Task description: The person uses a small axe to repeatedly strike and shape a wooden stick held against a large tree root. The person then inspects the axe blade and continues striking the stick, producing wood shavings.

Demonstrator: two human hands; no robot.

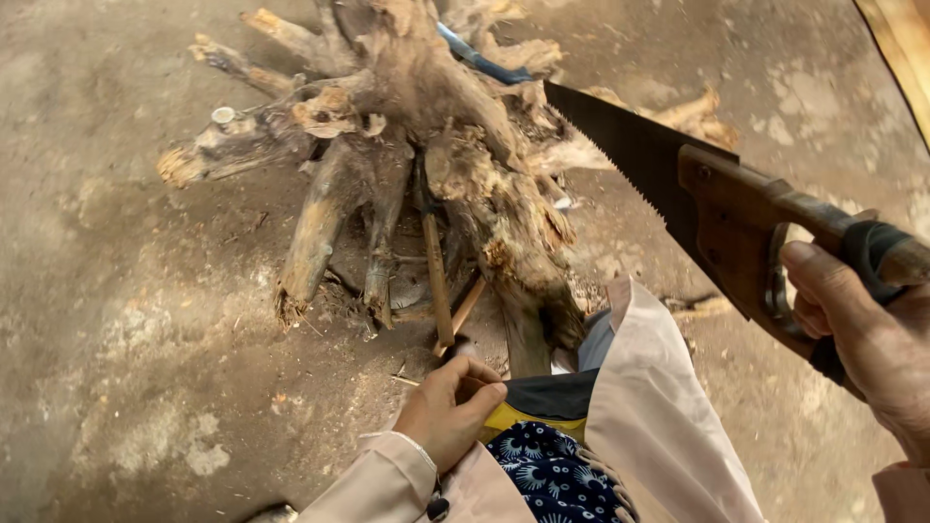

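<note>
A big gnarled tree stump with spreading roots (pixel 426 145) lies on the dirt ground. My right hand (pixel 862 329) grips the wooden handle of a hand saw (pixel 697 194), whose dark toothed blade points up-left toward the stump's right side without clearly touching it. My left hand (pixel 450 407) rests curled near my knee, its fingers closed around the end of a thin wooden stick (pixel 438 281) that leans against the stump. A pale sleeve and a blue patterned cloth (pixel 552 475) cover my lap below.
A blue strip (pixel 480 60) pokes out of the stump's top. A small pale round cap (pixel 223 115) sits on a left root. Bark chips litter the packed earth (pixel 126 320) around the roots. A yellowish edge (pixel 906 39) crosses the top right corner.
</note>
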